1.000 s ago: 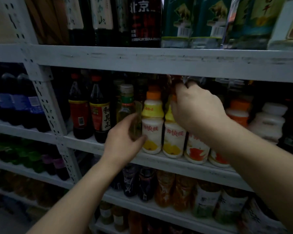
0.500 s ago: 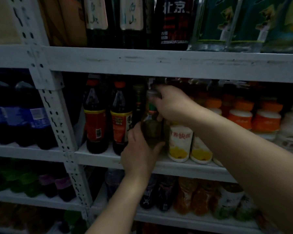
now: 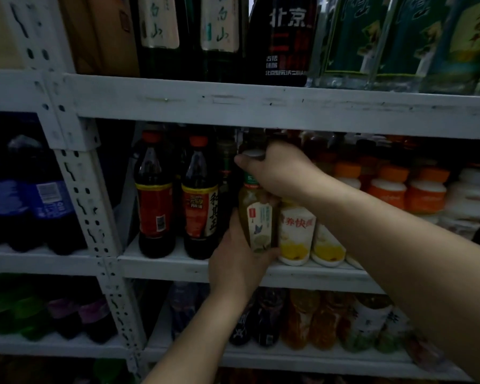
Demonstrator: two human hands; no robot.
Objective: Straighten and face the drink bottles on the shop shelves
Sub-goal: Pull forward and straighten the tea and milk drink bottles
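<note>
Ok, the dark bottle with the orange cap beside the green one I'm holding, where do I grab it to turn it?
Take the dark bottle by its slim neck, under the orange cap, reaching in from the front. The shelf above sits close over the cap, and another dark bottle and the green bottle flank its wide body, so the neck probably leaves the most finger room.

White painted metal shelving (image 3: 261,106), several tiers, front edges scuffed. Perforated upright (image 3: 92,214) at left, between two bays. Brown cardboard box (image 3: 106,34) on top tier, left. Light dim; lower tiers in shadow.
</note>
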